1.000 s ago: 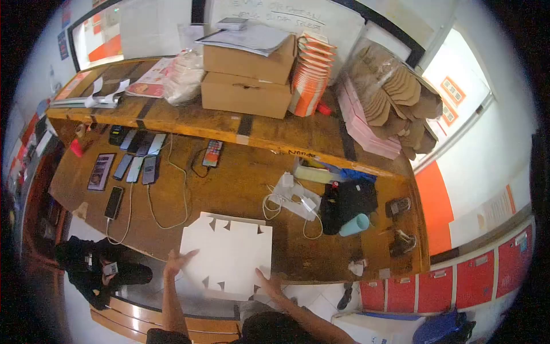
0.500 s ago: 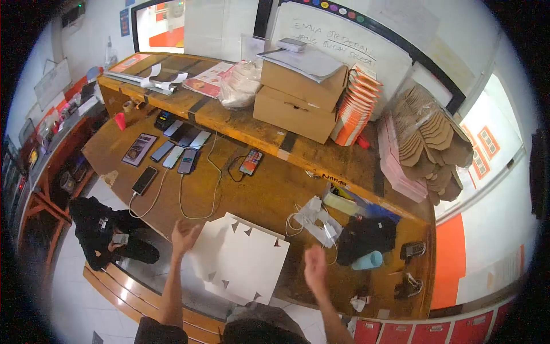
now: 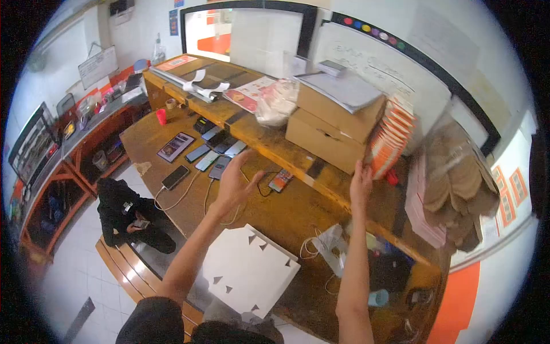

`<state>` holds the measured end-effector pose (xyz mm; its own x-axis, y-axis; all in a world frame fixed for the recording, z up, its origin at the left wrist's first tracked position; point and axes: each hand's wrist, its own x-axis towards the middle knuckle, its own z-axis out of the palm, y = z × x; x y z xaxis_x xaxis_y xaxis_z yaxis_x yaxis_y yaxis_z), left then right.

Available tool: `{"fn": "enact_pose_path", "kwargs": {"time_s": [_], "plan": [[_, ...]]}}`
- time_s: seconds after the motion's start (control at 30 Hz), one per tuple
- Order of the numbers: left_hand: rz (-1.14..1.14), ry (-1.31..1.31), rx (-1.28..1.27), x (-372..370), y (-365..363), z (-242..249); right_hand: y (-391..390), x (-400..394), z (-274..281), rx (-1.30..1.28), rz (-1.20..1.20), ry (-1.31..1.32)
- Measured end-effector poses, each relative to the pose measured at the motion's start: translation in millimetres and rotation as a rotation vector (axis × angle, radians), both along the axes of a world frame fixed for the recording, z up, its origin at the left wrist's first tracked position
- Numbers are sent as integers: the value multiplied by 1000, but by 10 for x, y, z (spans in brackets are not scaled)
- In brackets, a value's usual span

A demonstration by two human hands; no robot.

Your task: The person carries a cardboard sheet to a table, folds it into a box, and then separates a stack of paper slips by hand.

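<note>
My left hand is raised over the table with its thumb and fingers spread, holding nothing. Beside it in this view are several phones and a phone with a lit screen on a cable. My right hand reaches up with fingers stretched out, and its fingertips overlap the lower right corner of the lower cardboard box. Another cardboard box sits on top, with papers over it. Flat white cardboard with small notches lies in front of my body.
A bundle of orange-and-white packets stands right of the boxes, then stacked brown cardboard. A filled plastic bag sits left of them. Cables and a blue cup lie on the table. A seated person holds a phone at left.
Both my hands have moved up and forward, from beside the white cardboard toward the shelf. My right hand now reaches the boxes. The view has shifted left.
</note>
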<state>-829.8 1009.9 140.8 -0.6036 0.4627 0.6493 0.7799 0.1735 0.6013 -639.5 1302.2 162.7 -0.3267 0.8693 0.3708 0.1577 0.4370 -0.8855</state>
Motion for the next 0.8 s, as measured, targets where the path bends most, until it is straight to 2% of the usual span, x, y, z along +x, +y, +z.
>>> {"fn": "enact_pose_path", "kwargs": {"time_s": [0.13, 0.23, 0.33, 0.37, 0.43, 0.47, 0.53, 0.63, 0.8], "plan": [[97, 255, 141, -1040, 522, 169, 257, -276, -195, 1, 32, 169], [159, 85, 82, -2161, 877, 157, 386, -416, -281, 0, -54, 231], [138, -79, -91, -3199, 1185, 15, 158, -509, -88, -146, -92, 259], [151, -139, -179, -3248, 1196, 104, 78, -581, -40, -125, -120, 240], [8, 226, -353, -3526, 1264, 18, -8, -692, 32, -77, -172, 214], [-93, 192, -249, -3545, 1312, -50, 10, -716, 8, -86, -160, 219], [-290, 136, -40, -3173, 1198, 164, 94, -725, -78, -102, -135, 244], [-115, 248, -255, -2816, 1111, 209, 80, -770, -93, -232, -31, 434], [-313, 147, -327, -2646, 1142, 254, 124, -762, -94, -299, 36, 413]]}}
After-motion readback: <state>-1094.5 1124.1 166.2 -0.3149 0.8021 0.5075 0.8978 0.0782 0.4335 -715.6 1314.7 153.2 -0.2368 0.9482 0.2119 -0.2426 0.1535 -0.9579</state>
